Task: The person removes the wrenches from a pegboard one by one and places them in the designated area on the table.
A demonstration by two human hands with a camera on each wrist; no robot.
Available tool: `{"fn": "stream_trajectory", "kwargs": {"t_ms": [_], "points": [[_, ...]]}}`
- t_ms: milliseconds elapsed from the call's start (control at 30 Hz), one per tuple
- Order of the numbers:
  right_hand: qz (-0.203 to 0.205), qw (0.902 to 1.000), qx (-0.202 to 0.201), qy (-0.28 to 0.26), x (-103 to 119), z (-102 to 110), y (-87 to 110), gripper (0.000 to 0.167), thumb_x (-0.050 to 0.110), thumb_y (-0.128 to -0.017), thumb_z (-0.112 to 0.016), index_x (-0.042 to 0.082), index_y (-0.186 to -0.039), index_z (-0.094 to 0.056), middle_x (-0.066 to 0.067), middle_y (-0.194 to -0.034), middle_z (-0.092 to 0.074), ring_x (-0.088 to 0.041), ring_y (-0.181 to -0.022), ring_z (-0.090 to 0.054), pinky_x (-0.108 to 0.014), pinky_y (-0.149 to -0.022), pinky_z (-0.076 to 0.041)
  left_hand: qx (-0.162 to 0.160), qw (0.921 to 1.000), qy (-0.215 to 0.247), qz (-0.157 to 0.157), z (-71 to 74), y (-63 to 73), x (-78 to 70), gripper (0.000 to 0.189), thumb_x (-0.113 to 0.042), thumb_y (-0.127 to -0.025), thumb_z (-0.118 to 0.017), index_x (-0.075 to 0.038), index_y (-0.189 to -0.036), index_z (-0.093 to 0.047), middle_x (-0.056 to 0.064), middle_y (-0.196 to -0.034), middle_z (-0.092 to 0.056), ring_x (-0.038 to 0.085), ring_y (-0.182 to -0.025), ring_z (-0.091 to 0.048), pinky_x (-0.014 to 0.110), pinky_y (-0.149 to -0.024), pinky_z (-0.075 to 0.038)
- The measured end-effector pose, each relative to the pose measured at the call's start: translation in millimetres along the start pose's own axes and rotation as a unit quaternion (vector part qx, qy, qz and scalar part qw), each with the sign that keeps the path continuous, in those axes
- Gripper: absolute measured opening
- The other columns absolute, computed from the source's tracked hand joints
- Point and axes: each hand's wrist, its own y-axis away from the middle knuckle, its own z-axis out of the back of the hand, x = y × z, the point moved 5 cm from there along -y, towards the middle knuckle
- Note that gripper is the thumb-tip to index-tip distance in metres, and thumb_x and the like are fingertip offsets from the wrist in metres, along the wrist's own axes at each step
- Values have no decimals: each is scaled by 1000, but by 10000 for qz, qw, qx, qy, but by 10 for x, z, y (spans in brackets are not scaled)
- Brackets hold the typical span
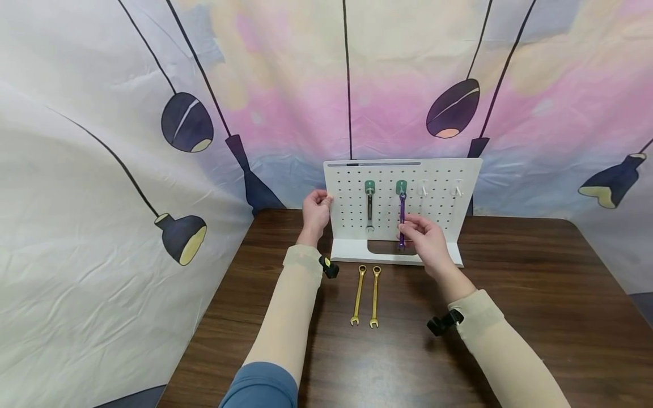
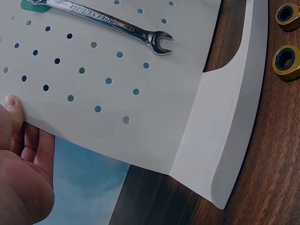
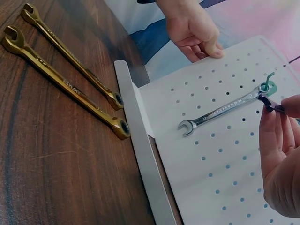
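Observation:
A white pegboard stands upright on the table. My left hand pinches its left edge, thumb on the front face and fingers behind. My right hand pinches a purple combination wrench between thumb and fingers. The purple wrench hangs vertically in front of the board, its upper end at the right green hook. A silver combination wrench hangs on the left green hook, its open end down. In the right wrist view, most of the purple wrench is hidden by my fingers.
Two gold ratchet wrenches lie side by side on the dark wooden table, before the board's base lip. Two white hooks sit further right on the board. A painted cloth backdrop hangs behind.

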Motion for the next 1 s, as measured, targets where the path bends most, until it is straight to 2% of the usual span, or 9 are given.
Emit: {"fn": "stream_trajectory", "kwargs": {"t_ms": [167,400,567,833,1000], "points": [[-26,10000,64,-14,23,0,-5,45,12,-106,-68,-10,-144,-56,-1,-104,-73,-7,-85,-70,-24,-75,-60,-36,10000,0,11,0,-1,9,7,-6,-104,-70,-2,-101,-66,5,-94,-63,17,-87,-58,27,-73,-47],[-80,9999,102,99,28,3,-14,46,13,-106,-67,-9,-145,-55,8,-95,-72,-12,-87,-72,-24,-75,-59,-48,10000,25,-4,-9,-1,12,7,-6,-105,-70,-1,-101,-66,5,-95,-63,16,-87,-58,27,-74,-47],[-86,9998,78,137,8,9,-20,46,13,-106,-68,-8,-145,-56,6,-96,-72,-15,-88,-72,-24,-75,-59,-85,10000,34,11,-5,6,20,6,-6,-104,-70,-1,-102,-67,5,-95,-63,16,-87,-58,26,-73,-47],[-162,9998,49,57,-30,24,-19,47,14,-106,-68,-7,-146,-56,-3,-103,-71,-8,-85,-68,-23,-77,-59,-123,9999,83,32,-14,1,29,7,-6,-104,-71,0,-101,-67,6,-96,-64,16,-88,-59,26,-75,-49],[-152,9998,96,27,-15,34,-18,48,13,-106,-68,-7,-147,-55,2,-99,-72,-12,-89,-72,-24,-78,-60,-97,9999,19,87,-9,-3,29,7,-7,-105,-70,0,-104,-68,6,-97,-63,16,-89,-59,26,-76,-49]]}}
